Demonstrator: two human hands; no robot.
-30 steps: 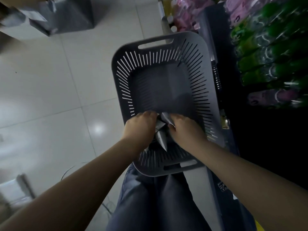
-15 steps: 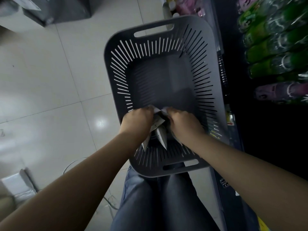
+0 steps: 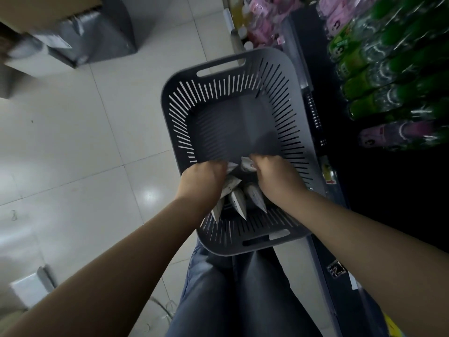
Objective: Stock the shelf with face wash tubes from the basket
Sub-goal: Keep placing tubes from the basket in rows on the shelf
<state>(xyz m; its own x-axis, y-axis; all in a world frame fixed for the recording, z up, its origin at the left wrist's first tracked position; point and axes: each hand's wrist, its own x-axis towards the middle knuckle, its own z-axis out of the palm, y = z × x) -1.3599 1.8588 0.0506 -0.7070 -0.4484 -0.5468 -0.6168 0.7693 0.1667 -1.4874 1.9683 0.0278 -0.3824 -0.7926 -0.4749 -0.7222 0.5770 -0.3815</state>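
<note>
Stock in the basket [image 3: 295, 122] came down to a small bunch of face wash tubes [image 3: 237, 201], white and tapered, crowded at its near end just ahead of the person's legs. The left hand [image 3: 204, 181] had its grip clenched over several of them, their flat tails poking out below the palm. The right hand [image 3: 274, 178], close beside it, had its grip curled round others, one end showing above the knuckles and another below. None had reached the shelf [image 3: 314, 110], which ran along the basket's right side with green bottles [image 3: 369, 88] and a pink pack [image 3: 398, 135] on it. The likely trouble was the handful itself: smooth, tapered tubes gathered loosely and pointing different ways could slide out of either grip on the lift and drop back into the basket or onto the tiled floor [image 3: 85, 154]. Tails could also snag in the basket's slotted wall as the hands came up. The basket appeared to sit close against the legs, so a hard tug might tip it. The shelf looked dark and crowded, so a hurried reach could knock the bottles there.
</note>
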